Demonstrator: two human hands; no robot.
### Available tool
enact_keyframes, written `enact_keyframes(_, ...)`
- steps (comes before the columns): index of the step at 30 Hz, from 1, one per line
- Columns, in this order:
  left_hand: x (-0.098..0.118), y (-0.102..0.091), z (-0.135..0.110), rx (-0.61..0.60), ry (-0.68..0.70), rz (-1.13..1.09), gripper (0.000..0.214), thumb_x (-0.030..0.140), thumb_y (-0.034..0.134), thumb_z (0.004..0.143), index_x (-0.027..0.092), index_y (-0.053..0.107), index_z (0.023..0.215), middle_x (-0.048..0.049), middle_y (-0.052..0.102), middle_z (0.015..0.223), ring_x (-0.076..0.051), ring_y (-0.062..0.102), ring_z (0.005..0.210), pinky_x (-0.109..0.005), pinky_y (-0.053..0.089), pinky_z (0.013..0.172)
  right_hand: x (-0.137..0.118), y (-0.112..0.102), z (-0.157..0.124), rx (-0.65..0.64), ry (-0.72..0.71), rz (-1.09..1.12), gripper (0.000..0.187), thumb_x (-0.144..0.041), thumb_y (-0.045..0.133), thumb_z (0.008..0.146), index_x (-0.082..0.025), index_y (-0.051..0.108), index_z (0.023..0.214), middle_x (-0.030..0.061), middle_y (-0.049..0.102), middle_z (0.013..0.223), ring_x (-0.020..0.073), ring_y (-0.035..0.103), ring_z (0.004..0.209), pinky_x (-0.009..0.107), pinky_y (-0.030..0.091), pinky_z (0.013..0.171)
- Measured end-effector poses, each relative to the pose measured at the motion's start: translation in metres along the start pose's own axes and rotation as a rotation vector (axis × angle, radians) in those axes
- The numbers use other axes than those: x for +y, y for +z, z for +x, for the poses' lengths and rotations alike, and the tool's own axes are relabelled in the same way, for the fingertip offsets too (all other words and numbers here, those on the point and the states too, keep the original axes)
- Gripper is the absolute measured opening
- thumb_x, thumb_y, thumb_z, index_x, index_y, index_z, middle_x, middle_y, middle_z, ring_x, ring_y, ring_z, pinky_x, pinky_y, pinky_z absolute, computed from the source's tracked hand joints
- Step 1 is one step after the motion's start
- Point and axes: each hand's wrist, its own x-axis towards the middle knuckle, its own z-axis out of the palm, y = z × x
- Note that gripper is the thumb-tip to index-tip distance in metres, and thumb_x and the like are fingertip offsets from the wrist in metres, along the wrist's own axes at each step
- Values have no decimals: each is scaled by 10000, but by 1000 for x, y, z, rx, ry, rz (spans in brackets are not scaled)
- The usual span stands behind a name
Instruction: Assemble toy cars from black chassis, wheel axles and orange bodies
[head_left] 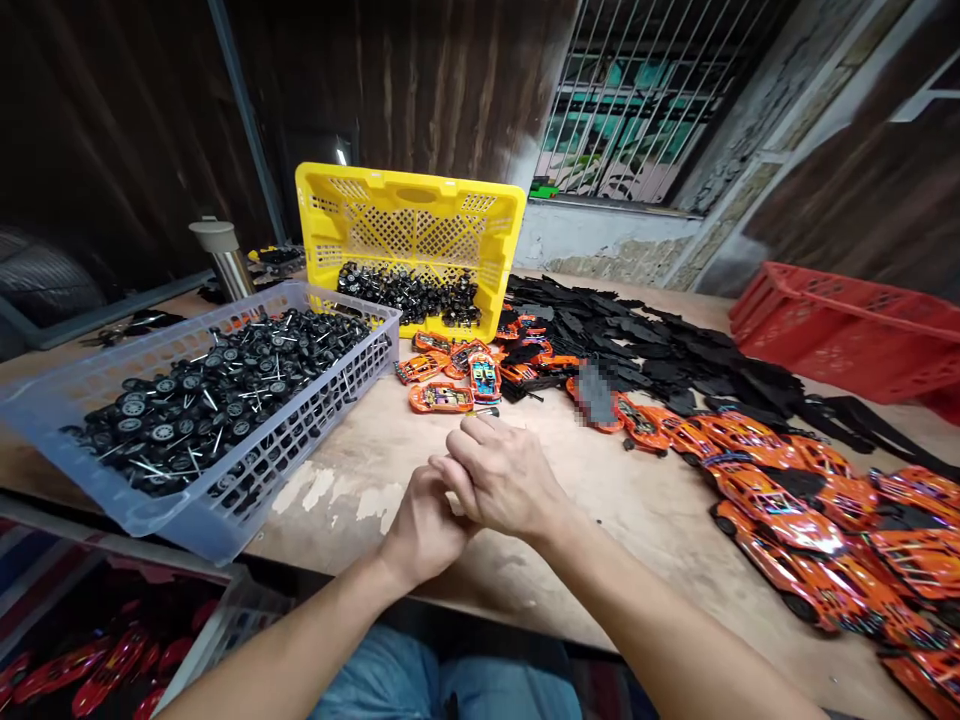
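Observation:
Over the front of the wooden table, my left hand (429,522) and my right hand (504,468) are pressed together, fingers curled. Whatever they may hold between them is hidden by the fingers. Just beyond the right knuckles a small dark wheel part (487,412) shows; whether it touches the hand I cannot tell. Farther back lie orange toy car bodies, one with its open underside up (441,398) and another with a blue interior (485,375). To the right, orange toy cars (780,505), several with wheels fitted, are heaped together.
At left stands a translucent crate (322,390) full of black wheels on metal axles. Behind it a yellow basket (412,195) is tipped on its side with more wheels. Black flat parts (637,340) cover the back right, near a red crate (832,330). A steel tumbler (232,268) stands back left.

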Motion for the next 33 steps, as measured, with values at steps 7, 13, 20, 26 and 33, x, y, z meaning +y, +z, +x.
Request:
enact_keyframes(7, 2, -6, 2, -54, -37, 140, 59, 111, 591, 670, 154, 585, 708, -29, 652, 716, -170, 615, 660, -244, 442, 595, 7, 7, -21, -23, 146, 292, 339, -286, 406, 969, -189, 532, 670, 19, 513, 652, 147, 449, 617, 268, 332, 584)
enact_keyframes(13, 2, -26, 10, -193, -90, 133, 222, 172, 651, 700, 139, 641, 920, -38, 685, 856, -194, 636, 798, -247, 458, 712, 24, -6, -41, -130, 241, 671, 384, -426, 755, 768, -188, 572, 1006, 46, 591, 915, 172, 553, 810, 272, 439, 709)
enact_keyframes(20, 9, -25, 11, -258, -25, 234, 154, 166, 632, 703, 142, 620, 855, -40, 661, 826, -189, 611, 766, -253, 434, 693, 23, -10, -42, -162, 210, 633, 303, -414, 742, 788, -178, 587, 898, 22, 570, 823, 151, 537, 751, 246, 404, 653)
enact_keyframes(26, 8, -29, 6, -264, -13, 214, 210, 83, 580, 670, 150, 636, 861, -22, 682, 815, -169, 617, 740, -241, 446, 694, 14, -4, -43, -69, 197, 593, 301, -435, 735, 788, -171, 598, 833, 14, 560, 764, 145, 531, 708, 246, 401, 629)
enact_keyframes(33, 18, -51, 7, -189, 1, 265, 630, 100, 636, 663, 200, 524, 1275, -62, 642, 1208, -220, 606, 1077, -312, 456, 957, 9, -12, -28, -144, 207, 628, 258, -369, 644, 874, -202, 611, 1067, 68, 653, 1006, 185, 610, 909, 300, 483, 807)
